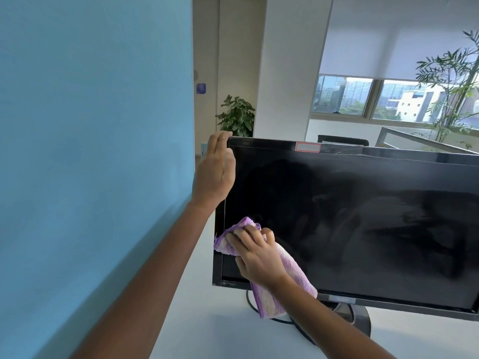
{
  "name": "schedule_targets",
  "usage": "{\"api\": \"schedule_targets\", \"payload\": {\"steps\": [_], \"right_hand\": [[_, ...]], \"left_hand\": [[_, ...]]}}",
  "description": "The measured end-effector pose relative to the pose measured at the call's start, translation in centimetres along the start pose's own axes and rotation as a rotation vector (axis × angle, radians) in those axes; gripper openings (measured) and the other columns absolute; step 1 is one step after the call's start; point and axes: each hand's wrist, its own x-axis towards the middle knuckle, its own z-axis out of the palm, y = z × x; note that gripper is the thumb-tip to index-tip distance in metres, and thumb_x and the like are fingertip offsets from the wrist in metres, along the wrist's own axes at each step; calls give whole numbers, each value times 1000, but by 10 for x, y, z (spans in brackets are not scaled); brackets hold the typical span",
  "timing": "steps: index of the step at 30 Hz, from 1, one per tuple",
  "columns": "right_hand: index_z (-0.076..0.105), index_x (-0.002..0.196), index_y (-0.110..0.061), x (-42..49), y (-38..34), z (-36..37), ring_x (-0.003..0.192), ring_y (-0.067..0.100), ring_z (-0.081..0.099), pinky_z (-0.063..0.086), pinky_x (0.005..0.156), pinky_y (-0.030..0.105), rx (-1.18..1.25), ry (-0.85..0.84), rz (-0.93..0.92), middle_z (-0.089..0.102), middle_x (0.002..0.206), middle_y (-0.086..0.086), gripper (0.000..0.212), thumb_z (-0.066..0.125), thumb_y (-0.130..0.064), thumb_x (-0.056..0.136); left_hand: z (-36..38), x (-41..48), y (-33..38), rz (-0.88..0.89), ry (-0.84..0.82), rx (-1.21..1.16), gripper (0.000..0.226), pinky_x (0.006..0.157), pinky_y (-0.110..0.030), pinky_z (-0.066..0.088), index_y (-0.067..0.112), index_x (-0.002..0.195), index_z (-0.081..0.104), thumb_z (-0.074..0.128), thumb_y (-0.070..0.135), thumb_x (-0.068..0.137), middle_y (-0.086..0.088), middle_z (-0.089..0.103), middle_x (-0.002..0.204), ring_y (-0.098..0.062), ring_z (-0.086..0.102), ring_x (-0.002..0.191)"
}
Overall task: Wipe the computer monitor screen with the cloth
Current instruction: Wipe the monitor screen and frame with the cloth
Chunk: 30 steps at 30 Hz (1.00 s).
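Against monitor [363, 216], lower left: cloth [270, 303]

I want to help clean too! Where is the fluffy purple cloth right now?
In the head view, the fluffy purple-and-white cloth is held against the lower left corner of the black monitor screen, under the right hand.
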Motion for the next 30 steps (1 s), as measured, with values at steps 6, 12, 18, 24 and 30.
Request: {"api": "schedule_targets", "payload": {"steps": [6, 12, 18, 24, 30], "right_hand": [[67, 99, -24, -31, -13, 8, 97, 17, 45, 47, 65, 27, 13, -163, -119, 64, 92, -10, 39, 56, -23, 62], [66, 106, -26, -69, -20, 12, 107, 17, 47, 44, 87, 33, -65, -465, -283, 63, 105, -13, 56, 68, -46, 53], [58, 120, -28, -67, 17, 0, 122, 14, 47, 41, 100, 51, -170, -424, -380, 58, 122, -12, 62, 67, -52, 63], [54, 127, -25, -29, 78, -31, 124, 16, 51, 27, 106, 60, -275, -112, -244, 60, 128, -7, 58, 62, -45, 73], [48, 119, -17, 4, 130, -63, 123, 24, 53, 19, 110, 51, -178, 202, 74, 64, 122, 2, 38, 53, -32, 85]], "left_hand": [[-2, -4, 5, -37, -25, 48, 54, 86, -36, 50, 4, 133, 38, 16, 24, 88, -11, 38, 139, -26, 55, 106], [-3, -6, 13, -70, -31, 69, 56, 83, -38, 53, 4, 134, 35, 16, 29, 88, -10, 35, 142, -27, 57, 103], [-3, -7, 15, -77, -54, 153, 57, 104, -36, 40, 7, 140, 29, 17, 31, 90, -10, 32, 148, -25, 42, 129], [0, -6, 18, -117, -64, 162, 51, 103, -41, 42, 6, 139, 30, 23, 28, 94, -10, 30, 149, -28, 42, 128], [5, -3, 24, -141, -52, 173, 44, 97, -44, 48, 6, 138, 30, 29, 22, 97, -12, 30, 148, -30, 47, 122]]}}
